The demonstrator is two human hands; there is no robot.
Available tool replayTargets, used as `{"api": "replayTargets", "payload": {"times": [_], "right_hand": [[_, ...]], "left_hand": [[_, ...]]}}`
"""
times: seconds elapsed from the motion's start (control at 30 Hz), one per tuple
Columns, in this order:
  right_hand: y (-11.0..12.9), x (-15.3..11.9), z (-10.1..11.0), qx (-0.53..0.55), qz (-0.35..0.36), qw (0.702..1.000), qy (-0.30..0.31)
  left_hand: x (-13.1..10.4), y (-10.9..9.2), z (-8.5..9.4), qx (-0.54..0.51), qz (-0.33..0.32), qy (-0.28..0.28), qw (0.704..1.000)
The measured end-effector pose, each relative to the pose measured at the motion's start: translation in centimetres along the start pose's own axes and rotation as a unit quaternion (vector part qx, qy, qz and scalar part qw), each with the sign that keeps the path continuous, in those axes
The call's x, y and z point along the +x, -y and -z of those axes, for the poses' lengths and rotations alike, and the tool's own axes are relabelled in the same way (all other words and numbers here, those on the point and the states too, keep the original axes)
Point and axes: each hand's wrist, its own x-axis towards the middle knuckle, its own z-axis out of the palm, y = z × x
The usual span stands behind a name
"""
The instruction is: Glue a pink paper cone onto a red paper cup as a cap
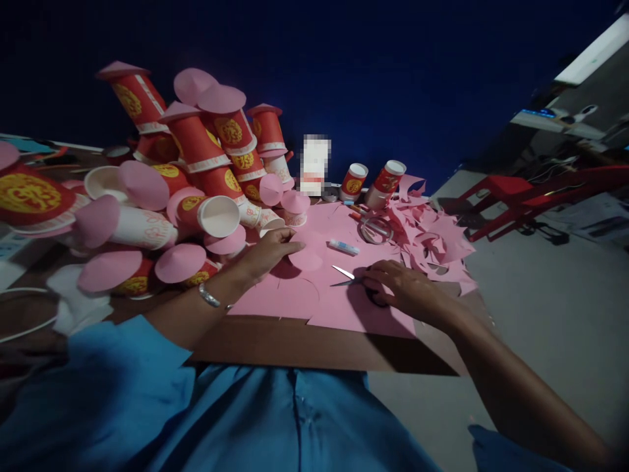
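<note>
My left hand (278,249) pinches the edge of a round pink paper disc (308,257) between thumb and fingers, just over the pink sheets. In my right hand (393,282) are the scissors (348,275), low over the paper; their blades are spread and point left, and my fingers cover most of the dark handles. Under both hands lie flat pink paper sheets (275,298), with curved lines or cuts showing on one of them. A glue tube (344,247) rests on the paper between my hands.
Red and white paper cups with pink cone tops (199,141) are piled at the left. Pink paper scraps (435,236) heap up at the right, beside a roll of tape (375,231). Two cups (354,181) stand at the back. A red stool (506,196) is beyond the brown table (295,341).
</note>
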Motion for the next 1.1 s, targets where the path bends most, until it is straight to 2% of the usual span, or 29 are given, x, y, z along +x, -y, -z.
{"api": "replayTargets", "payload": {"times": [0.1, 0.2, 0.3, 0.37, 0.57, 0.63, 0.73, 0.77, 0.8, 0.87, 0.97, 1.03, 1.1], "right_hand": [[-0.7, 0.0, 0.4, 0.013, 0.012, 1.0, 0.012], [-1.0, 0.7, 0.5, 0.015, -0.014, 0.999, -0.032], [-0.7, 2.5, 0.2, 0.002, -0.055, 0.992, -0.111], [-0.4, 4.1, -0.3, -0.003, -0.075, 0.988, -0.138], [0.1, 7.8, -1.7, -0.027, -0.064, 0.987, -0.145], [0.2, 8.1, -2.0, 0.001, -0.065, 0.985, -0.159], [0.5, 7.9, -2.0, 0.083, -0.059, 0.977, -0.19], [0.7, 7.8, -2.0, 0.124, -0.044, 0.97, -0.202], [1.0, 7.6, -1.9, 0.17, -0.023, 0.962, -0.214], [1.8, 7.4, -1.7, 0.253, 0.03, 0.938, -0.233], [3.2, 7.4, -1.5, 0.3, 0.09, 0.921, -0.233], [3.8, 7.5, -1.6, 0.316, 0.106, 0.916, -0.223], [4.1, 7.6, -1.8, 0.348, 0.096, 0.909, -0.21]], "left_hand": [[-0.3, -0.2, 0.2, 0.02, 0.008, 0.004, 1.0], [-0.9, -0.1, 0.5, 0.047, 0.025, 0.002, 0.999], [-1.9, 0.4, 0.5, 0.102, 0.036, -0.01, 0.994], [-2.7, 1.0, 0.4, 0.141, 0.033, -0.022, 0.989], [-5.0, 1.5, 0.4, 0.2, 0.027, -0.017, 0.979], [-5.7, 1.0, 0.8, 0.297, -0.003, -0.02, 0.955], [-6.4, -0.1, 1.5, 0.479, -0.089, -0.053, 0.872], [-6.5, -0.4, 1.6, 0.502, -0.109, -0.065, 0.855], [-6.4, -0.7, 1.6, 0.504, -0.121, -0.073, 0.852], [-6.0, -1.0, 1.3, 0.456, -0.126, -0.079, 0.877], [-5.1, -0.8, -0.1, 0.331, -0.136, -0.061, 0.932], [-4.6, -0.6, -1.1, 0.277, -0.169, -0.043, 0.945], [-4.2, -0.5, -1.9, 0.28, -0.195, -0.034, 0.939]]}}
